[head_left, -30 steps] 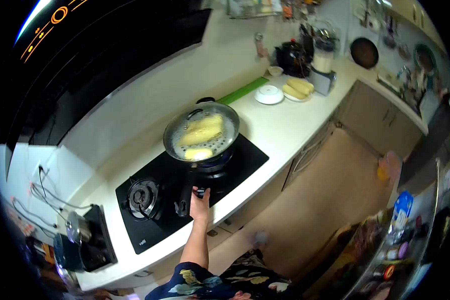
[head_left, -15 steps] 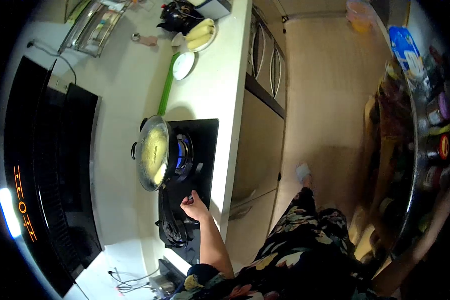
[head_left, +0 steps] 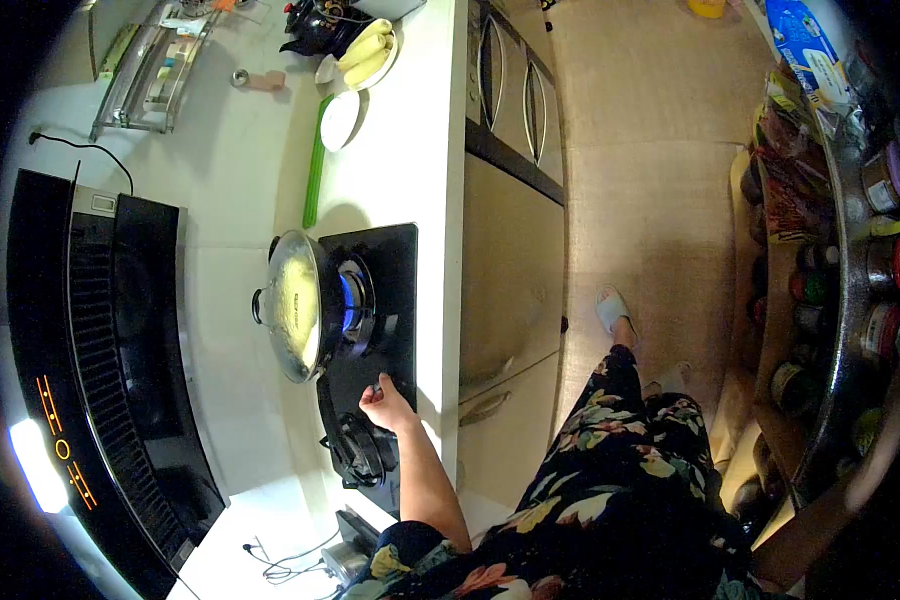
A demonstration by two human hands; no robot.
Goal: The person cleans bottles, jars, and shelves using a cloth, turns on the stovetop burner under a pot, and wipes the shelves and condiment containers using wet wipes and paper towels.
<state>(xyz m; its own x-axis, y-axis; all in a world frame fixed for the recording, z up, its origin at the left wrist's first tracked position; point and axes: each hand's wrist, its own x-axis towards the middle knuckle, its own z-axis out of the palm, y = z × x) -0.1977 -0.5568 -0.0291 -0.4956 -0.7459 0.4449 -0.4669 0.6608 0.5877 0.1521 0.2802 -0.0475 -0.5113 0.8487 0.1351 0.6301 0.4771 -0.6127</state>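
My left hand [head_left: 388,405] is over the near part of the black cooktop [head_left: 395,270], to the front of the pan's handle. Its fingers are curled in towards the thumb, and whatever they hold is too small to make out. A lidded pan [head_left: 298,305] stands on a burner with a blue flame [head_left: 350,300]; yellow food shows through its glass lid. The pan's black handle [head_left: 332,412] reaches over the second burner [head_left: 362,462]. My right forearm [head_left: 875,450] shows at the right, but its hand is lost in the dark edge.
Along the counter [head_left: 410,150] are a green strip [head_left: 315,175], a white dish [head_left: 340,120], a plate of yellow food [head_left: 370,60] and a dark teapot [head_left: 330,28]. A range hood [head_left: 100,330] is at left. Jars [head_left: 880,190] and packets [head_left: 795,165] fill shelves at right.
The whole view has shifted, with the pan and counter now a little further left. My left hand keeps its curled shape over the cooktop. The lid stays on the pan.
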